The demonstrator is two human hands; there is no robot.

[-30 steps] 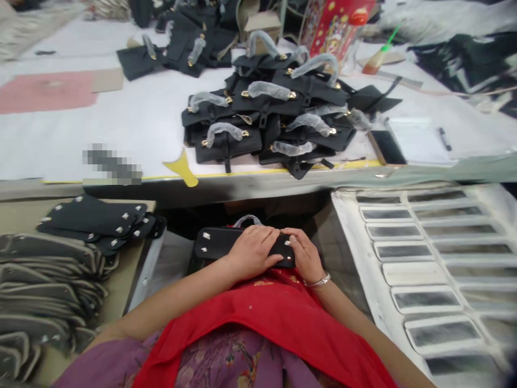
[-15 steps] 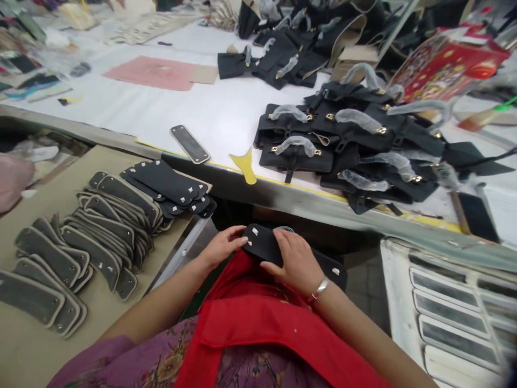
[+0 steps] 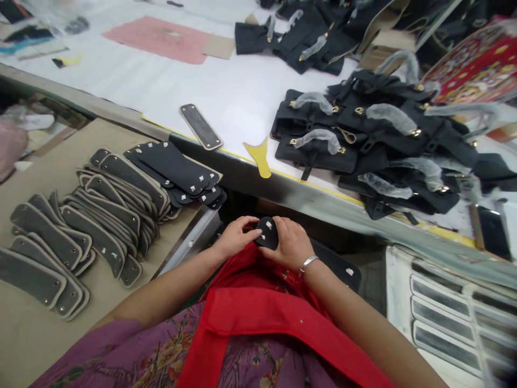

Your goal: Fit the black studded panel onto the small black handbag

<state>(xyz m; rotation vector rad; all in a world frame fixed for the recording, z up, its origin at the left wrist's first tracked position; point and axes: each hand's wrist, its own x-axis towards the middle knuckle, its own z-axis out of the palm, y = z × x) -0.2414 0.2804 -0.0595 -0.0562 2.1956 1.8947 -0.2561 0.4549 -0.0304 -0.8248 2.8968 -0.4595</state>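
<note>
A black strap-shaped panel (image 3: 268,237) with rounded ends and small white tabs is held low in front of the red apron. My left hand (image 3: 237,237) pinches its left end between thumb and fingers. Across the panel lies my right hand (image 3: 291,243), its thumb and fingers closed around it and hiding its middle. The panel's right part reappears beyond the right wrist. Left of my hands, several similar black panels with white tabs (image 3: 173,164) lie stacked beside rows of grey-faced, pale-edged panels (image 3: 109,210) with small metal studs.
Black bags (image 3: 319,153) with plastic-wrapped handles crowd the white table's right side. A single grey panel (image 3: 201,126) and a yellow piece (image 3: 259,157) lie near its edge. A phone (image 3: 490,231) rests at the right. Below it, a pale rack (image 3: 398,291) holds more panels.
My right hand has come closer to the left one along the panel, so less of its left end shows. The camera view has shifted slightly; both hands keep their hold.
</note>
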